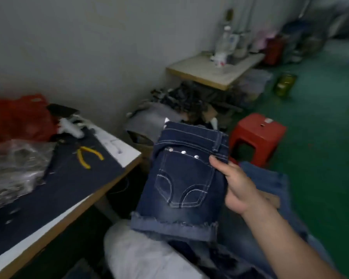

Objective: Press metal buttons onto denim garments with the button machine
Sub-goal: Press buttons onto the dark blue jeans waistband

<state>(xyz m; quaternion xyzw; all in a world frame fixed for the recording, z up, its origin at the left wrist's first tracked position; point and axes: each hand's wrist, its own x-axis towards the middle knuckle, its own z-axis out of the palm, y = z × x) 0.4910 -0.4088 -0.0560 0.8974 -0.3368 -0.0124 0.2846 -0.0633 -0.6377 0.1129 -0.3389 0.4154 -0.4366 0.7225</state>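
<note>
1. A pair of dark blue denim shorts (pixel 181 182) hangs in the air in the middle of the view, with the back pocket facing us.
2. Three shiny metal buttons (pixel 183 152) sit in a row along the top of the pocket.
3. The right hand (pixel 237 188) holds the shorts by their right edge. The thumb lies on the front and the fingers curl behind the cloth.
4. The left hand is out of sight.
5. Below the shorts, near us, is a white bag (pixel 141 256) and more blue denim (pixel 270 178).
6. To the left is a table (pixel 73 200) with a dark cover. Yellow pliers (pixel 88 155), a clear plastic bag (pixel 14 168) and a red bag (pixel 18 117) lie on it.
7. To the right stands a red stool (pixel 257 135) on the green floor (pixel 320 137).
8. Far back, by the wall, is another table (pixel 208 72) with a blurry machine (pixel 230 41) on it.
</note>
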